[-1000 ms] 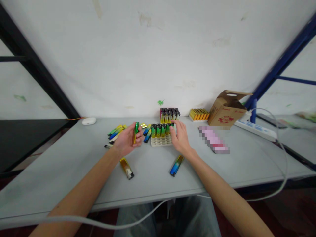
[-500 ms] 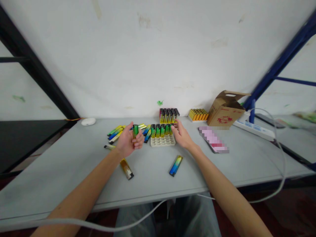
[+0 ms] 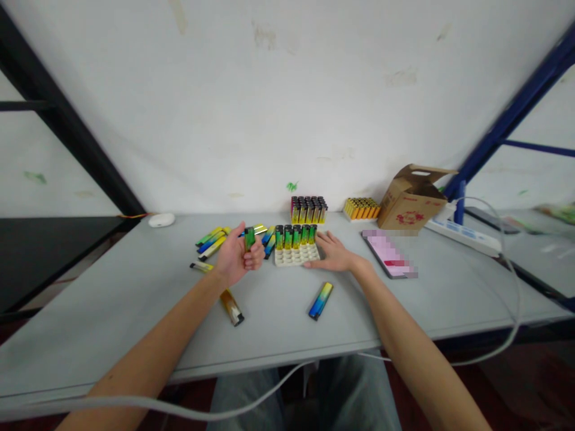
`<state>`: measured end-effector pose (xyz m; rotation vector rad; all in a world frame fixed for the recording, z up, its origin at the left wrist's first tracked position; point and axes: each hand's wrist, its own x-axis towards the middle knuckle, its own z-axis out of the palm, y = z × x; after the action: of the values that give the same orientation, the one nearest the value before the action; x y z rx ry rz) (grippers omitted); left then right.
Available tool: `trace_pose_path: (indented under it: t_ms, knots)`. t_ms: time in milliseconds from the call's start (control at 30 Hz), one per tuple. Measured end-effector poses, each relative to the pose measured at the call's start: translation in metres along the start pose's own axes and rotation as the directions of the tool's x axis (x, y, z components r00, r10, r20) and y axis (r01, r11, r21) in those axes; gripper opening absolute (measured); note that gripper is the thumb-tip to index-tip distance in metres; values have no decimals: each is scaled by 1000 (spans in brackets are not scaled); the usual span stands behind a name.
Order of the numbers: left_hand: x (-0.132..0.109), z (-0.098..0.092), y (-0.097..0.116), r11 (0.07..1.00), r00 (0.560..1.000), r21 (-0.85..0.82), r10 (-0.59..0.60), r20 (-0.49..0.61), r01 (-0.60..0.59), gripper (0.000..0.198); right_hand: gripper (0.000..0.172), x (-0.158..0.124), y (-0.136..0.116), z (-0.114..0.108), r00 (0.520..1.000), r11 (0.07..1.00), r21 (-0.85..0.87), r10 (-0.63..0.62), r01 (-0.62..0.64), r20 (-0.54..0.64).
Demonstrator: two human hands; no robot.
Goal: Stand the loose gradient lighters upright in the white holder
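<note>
My left hand (image 3: 236, 260) is closed around a green lighter (image 3: 250, 238), whose upper end sticks up above the fingers. Just right of it sits a white tray (image 3: 291, 261) with rows of round holes. Several green-and-yellow lighters (image 3: 296, 237) stand upright in its back part, while the front holes show bare. My right hand (image 3: 335, 254) lies spread at the tray's right side, thumb by the front corner and fingers along the edge, holding nothing. A blue-and-yellow lighter (image 3: 320, 301) lies in front of the tray, and a brown-gold lighter (image 3: 232, 307) lies below my left wrist.
More loose lighters (image 3: 210, 244) lie behind and left of my left hand. Along the wall stand a block of black-topped lighters (image 3: 309, 210), a tray of orange lighters (image 3: 362, 209) and an open cardboard box (image 3: 408, 206). A phone (image 3: 389, 254) and a power strip (image 3: 465, 236) are at right.
My right hand has come down from the standing lighters at the tray's back right to its right edge, fingers now spread. My left hand, still holding the green lighter, has barely shifted.
</note>
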<state>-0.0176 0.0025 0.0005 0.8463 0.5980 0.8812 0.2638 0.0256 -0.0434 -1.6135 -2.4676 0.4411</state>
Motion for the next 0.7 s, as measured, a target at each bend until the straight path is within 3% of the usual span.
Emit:
trace_pose_path:
  t_ms: [100,300,500,700]
  knots:
    - [1,0,-2,1000,999,13,-28,19,28,61,123,-1,-2,1,997,998,14,58,-59,55]
    - [4,0,-8,996,997,62,-70,37,68,59,121,-3,-3,-4,996,998,27,49,-51,77]
    - [5,0,-10,993,997,95,-76,32,73,57,132,-7,-3,-9,967,979,-18,204,-204,152]
    - [5,5,-12,991,996,103,-88,-14,89,56,131,-8,-7,-10,966,980,-37,201,-198,165]
